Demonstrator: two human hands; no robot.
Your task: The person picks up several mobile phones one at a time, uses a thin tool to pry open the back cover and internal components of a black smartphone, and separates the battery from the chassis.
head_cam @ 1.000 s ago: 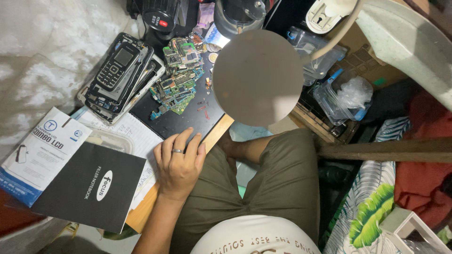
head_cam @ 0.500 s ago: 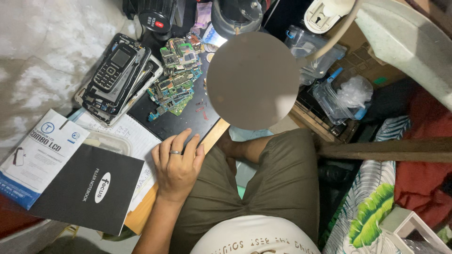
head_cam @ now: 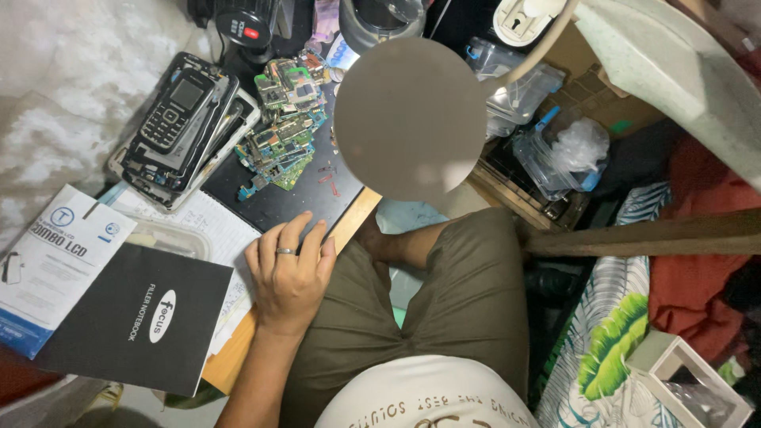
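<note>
The left hand [head_cam: 287, 273] lay flat, palm down, on the near edge of the desk [head_cam: 349, 222], its fingers spread a little and pointing away from the body, closed on nothing; a ring showed on one finger. Just beyond the fingertips was the dark mat [head_cam: 277, 202], and farther on in the same direction sat the heap of green circuit boards [head_cam: 284, 119], the nearest workable things, lying ahead and slightly to the left of the hand. The heap ran long from near to far, roughly in line with the fingers. Farther left of the heap was a stack of opened phones [head_cam: 178, 119] with a dark keypad phone on top, its long axis tilted the same way. Touching the hand's left side was a sheet of white paper [head_cam: 202, 226], and beyond that, near the wrist, a black notebook [head_cam: 135, 317] partly over a white packet [head_cam: 51, 261]. The forearm came up from below, the wrist straight, resting against the lap. The right hand was not visible, so its state could not be told.
</note>
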